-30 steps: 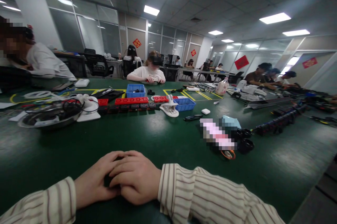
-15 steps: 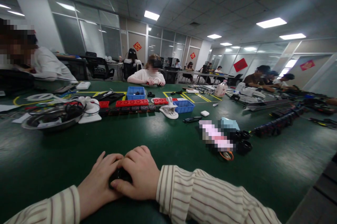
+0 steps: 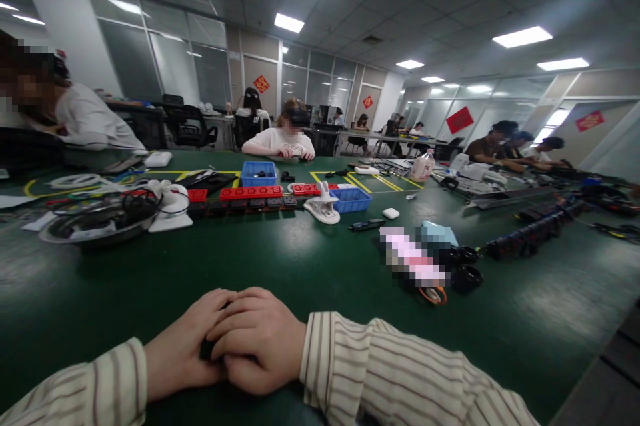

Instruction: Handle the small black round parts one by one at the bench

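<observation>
At the near side of the green table, my two hands rest together. My left hand curls around a small black object, of which only a dark sliver shows between the hands; its kind cannot be made out. Laid over it from the other side, my right hand has its fingers bent and overlapping the left fingers. Both hands are closed, and most of the object is covered. Striped cream sleeves reach to both wrists.
Ahead lie a metal bowl with cables, red power strips, a white clip stand and a blue bin. To the right are a phone-like pink item and black rings. People sit around the table.
My right fingers have come down and folded over the left hand, hiding more of the black object. The left fingers have drawn in; its raised finger no longer sticks out.
</observation>
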Demonstrator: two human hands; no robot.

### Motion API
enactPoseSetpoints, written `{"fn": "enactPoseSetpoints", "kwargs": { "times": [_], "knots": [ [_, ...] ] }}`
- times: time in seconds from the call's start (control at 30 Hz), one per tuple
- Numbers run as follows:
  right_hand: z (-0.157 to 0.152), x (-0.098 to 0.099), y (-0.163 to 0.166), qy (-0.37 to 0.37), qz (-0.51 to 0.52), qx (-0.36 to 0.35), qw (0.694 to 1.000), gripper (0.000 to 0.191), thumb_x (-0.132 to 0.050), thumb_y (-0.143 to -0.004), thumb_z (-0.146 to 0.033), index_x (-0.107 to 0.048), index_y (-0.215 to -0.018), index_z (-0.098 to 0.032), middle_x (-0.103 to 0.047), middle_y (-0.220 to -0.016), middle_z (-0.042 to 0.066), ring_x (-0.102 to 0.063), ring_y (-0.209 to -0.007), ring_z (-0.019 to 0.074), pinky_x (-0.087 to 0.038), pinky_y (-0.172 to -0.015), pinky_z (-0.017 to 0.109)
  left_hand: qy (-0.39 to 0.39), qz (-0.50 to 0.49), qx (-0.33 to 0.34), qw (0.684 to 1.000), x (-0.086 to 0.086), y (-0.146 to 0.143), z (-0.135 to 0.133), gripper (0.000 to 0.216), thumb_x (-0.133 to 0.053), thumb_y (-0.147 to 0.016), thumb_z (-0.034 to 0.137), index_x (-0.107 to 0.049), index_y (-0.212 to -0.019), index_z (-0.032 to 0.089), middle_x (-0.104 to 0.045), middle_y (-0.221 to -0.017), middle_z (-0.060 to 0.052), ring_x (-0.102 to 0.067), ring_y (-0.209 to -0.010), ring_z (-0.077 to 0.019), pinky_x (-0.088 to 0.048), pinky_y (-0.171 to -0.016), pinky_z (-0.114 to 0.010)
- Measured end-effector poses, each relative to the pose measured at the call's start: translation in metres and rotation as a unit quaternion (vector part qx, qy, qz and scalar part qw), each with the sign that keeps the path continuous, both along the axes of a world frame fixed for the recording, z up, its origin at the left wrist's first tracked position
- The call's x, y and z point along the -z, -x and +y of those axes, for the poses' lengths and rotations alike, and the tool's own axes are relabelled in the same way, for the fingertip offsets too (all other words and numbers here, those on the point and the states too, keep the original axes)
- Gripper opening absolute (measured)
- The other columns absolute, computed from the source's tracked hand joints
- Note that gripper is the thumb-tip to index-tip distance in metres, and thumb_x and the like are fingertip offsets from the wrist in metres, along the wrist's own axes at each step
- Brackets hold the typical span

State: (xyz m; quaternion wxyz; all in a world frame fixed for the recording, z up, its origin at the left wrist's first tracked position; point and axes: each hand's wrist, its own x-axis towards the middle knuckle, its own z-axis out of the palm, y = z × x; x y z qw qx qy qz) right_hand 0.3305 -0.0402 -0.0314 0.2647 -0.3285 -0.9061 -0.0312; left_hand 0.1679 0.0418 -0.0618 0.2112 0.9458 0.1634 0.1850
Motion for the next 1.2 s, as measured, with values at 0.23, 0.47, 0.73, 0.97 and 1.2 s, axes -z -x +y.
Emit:
{"fn": "enactPoseSetpoints", "kwargs": {
  "times": [0.23,0.47,0.73,0.97,1.2],
  "knots": [
    [-0.007,-0.003,0.002,0.031,0.096,0.152,0.983,0.044,-0.056,-0.074,-0.052,-0.049,-0.100,-0.017,-0.057,-0.098,0.004,-0.049,-0.092,0.0159,-0.037,-0.082,0.031,-0.047,0.020,-0.065,0.997,-0.003,0.003,-0.006,0.075,-0.072,-0.047,0.043,-0.047,-0.115,0.024,-0.053,-0.116,-0.007,-0.046,-0.111,-0.0334,-0.027,-0.102,-0.054],
    [-0.008,-0.005,0.008,0.055,0.053,0.233,0.970,0.039,-0.060,-0.071,-0.053,-0.053,-0.085,-0.017,-0.054,-0.081,0.002,-0.047,-0.077,0.0158,-0.036,-0.070,0.028,-0.064,0.064,-0.091,0.992,-0.018,-0.004,-0.019,0.037,-0.066,-0.056,0.035,-0.059,-0.090,0.021,-0.059,-0.093,-0.004,-0.054,-0.096,-0.0258,-0.023,-0.102,-0.054],
    [-0.004,-0.005,0.006,0.037,0.038,0.093,0.994,0.017,-0.054,-0.069,-0.025,-0.056,-0.085,-0.018,-0.063,-0.090,0.001,-0.052,-0.086,0.0147,-0.037,-0.080,0.028,0.027,0.062,0.004,0.998,-0.019,-0.003,-0.006,0.031,-0.057,-0.060,0.023,-0.061,-0.090,0.022,-0.056,-0.102,-0.003,-0.052,-0.095,-0.0221,-0.044,-0.088,-0.034],
    [-0.003,-0.004,0.000,0.050,0.061,0.001,0.997,0.012,-0.049,-0.077,-0.025,-0.054,-0.086,-0.020,-0.064,-0.100,-0.001,-0.051,-0.104,0.0113,-0.033,-0.095,0.026,0.020,0.032,0.011,0.999,-0.010,0.000,-0.001,0.047,-0.063,-0.061,0.036,-0.056,-0.106,0.024,-0.054,-0.112,-0.003,-0.050,-0.104,-0.0256,-0.042,-0.093,-0.037],
    [-0.006,-0.005,0.002,0.069,0.127,0.163,0.976,0.034,-0.056,-0.079,-0.041,-0.048,-0.101,-0.017,-0.057,-0.101,0.005,-0.050,-0.094,0.0166,-0.039,-0.084,0.031,-0.105,0.016,-0.071,0.992,-0.002,0.004,-0.004,0.083,-0.072,-0.042,0.057,-0.050,-0.115,0.023,-0.053,-0.117,-0.008,-0.043,-0.113,-0.0340,-0.014,-0.105,-0.057]
  ]
}}
